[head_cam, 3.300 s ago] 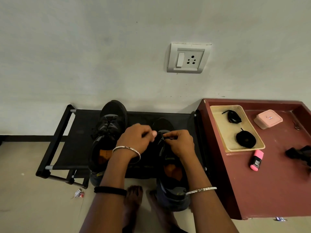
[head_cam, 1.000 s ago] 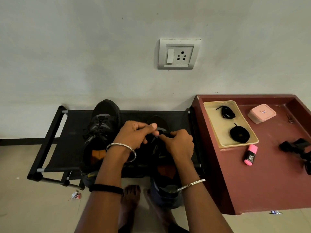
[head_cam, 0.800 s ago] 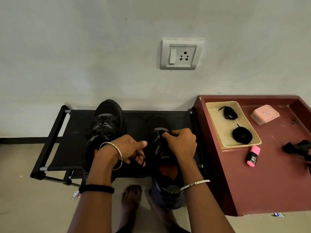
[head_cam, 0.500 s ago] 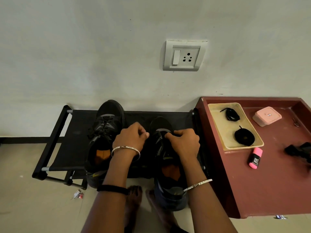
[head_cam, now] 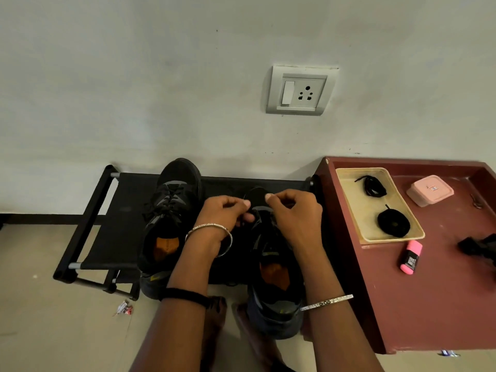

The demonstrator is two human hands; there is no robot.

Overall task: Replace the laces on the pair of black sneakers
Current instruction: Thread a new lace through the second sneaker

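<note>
Two black sneakers stand toes to the wall on a low black rack [head_cam: 118, 232]. The left sneaker [head_cam: 171, 210] is laced. Over the front of the right sneaker [head_cam: 273, 267], my left hand [head_cam: 225, 213] and my right hand [head_cam: 292, 210] are both curled, each pinching the shoe's black lace near the lower eyelets. The lace itself is mostly hidden by my fingers. On the maroon table to the right, a beige tray [head_cam: 349, 200] holds two coiled black laces: a small bundle [head_cam: 373, 186] and a round coil [head_cam: 393, 223].
A pink lidded box [head_cam: 429, 190], a pink highlighter [head_cam: 410, 256] and a black object [head_cam: 480, 249] lie on the maroon table [head_cam: 429, 304]. A wall socket [head_cam: 302, 91] sits above. My bare feet [head_cam: 217, 318] stand below the rack; a small wrapper [head_cam: 124, 309] lies on the floor.
My left hand dropped down beside the right sneaker, then came back up. Both hands have now moved further toward the toe and pinch the lace there.
</note>
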